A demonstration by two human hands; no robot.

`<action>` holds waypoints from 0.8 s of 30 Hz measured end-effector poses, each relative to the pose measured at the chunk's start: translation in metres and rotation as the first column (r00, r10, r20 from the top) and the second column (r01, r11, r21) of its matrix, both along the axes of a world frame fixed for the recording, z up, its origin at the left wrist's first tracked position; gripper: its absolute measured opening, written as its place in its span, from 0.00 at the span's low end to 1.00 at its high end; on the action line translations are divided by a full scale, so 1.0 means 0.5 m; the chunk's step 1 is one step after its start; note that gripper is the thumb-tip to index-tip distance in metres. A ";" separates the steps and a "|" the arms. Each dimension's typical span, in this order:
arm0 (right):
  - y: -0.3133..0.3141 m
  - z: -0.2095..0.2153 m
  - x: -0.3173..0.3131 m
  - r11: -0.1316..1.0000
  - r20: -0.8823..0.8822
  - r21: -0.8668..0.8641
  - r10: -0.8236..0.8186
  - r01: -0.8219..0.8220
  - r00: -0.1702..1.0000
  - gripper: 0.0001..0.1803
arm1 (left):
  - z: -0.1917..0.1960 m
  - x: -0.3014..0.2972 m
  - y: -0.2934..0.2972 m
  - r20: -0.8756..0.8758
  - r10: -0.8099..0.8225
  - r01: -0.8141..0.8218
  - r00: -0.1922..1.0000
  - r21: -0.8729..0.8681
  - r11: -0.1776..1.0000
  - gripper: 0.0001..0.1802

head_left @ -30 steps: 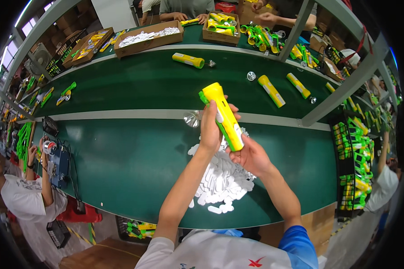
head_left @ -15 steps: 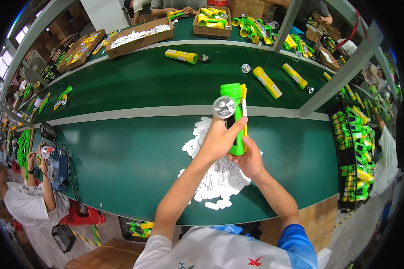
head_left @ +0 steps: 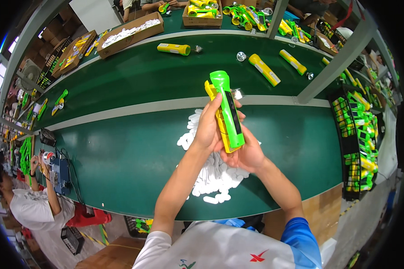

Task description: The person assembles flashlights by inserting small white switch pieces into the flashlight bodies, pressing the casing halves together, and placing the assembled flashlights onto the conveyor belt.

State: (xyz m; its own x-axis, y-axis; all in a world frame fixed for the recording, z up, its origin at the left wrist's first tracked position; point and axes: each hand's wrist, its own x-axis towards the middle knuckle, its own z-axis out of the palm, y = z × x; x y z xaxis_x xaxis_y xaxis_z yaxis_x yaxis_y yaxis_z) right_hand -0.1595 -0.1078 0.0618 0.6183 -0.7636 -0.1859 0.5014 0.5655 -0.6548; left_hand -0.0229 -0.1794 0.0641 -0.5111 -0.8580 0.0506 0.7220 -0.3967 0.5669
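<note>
Above the work table I hold a flashlight body made of a green shell half (head_left: 219,80) with a dark strip along it and a yellow shell half (head_left: 210,91) behind it on the left. The two halves stand slightly apart at the top. My left hand (head_left: 207,127) is closed round the left side, thumb on the shell. My right hand (head_left: 249,152) cups the lower end from the right, its fingers partly behind it. A clear lamp cup (head_left: 237,93) sticks out on the right of the shell. Below lies a heap of white oval plastic pieces (head_left: 215,179).
Across a metal rail runs a green belt carrying a yellow flashlight (head_left: 264,70) and other parts. Cartons (head_left: 203,20) of parts stand beyond it. A black crate (head_left: 355,148) of shells stands right. At left, a person (head_left: 36,206) works by a blue device (head_left: 60,172).
The flashlight body has been turned over, so the dark strip faces up and the yellow half is now on the left. The lamp cup has shifted from the left to the right side.
</note>
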 end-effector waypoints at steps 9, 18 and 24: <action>-0.007 0.058 -0.031 0.661 -0.483 -0.716 -0.700 0.223 0.525 0.25 | 0.042 -0.032 0.031 0.228 0.419 -0.392 0.879 -0.153 0.907 0.18; 0.000 0.068 -0.039 0.563 -0.493 -0.818 -0.791 0.116 0.363 0.18 | 0.026 -0.024 0.028 0.182 0.348 -0.338 0.920 -0.082 0.938 0.24; 0.008 0.067 -0.029 0.634 -0.553 -0.760 -0.748 0.146 0.367 0.15 | 0.038 -0.030 0.048 0.079 0.311 -0.303 0.947 -0.099 0.948 0.30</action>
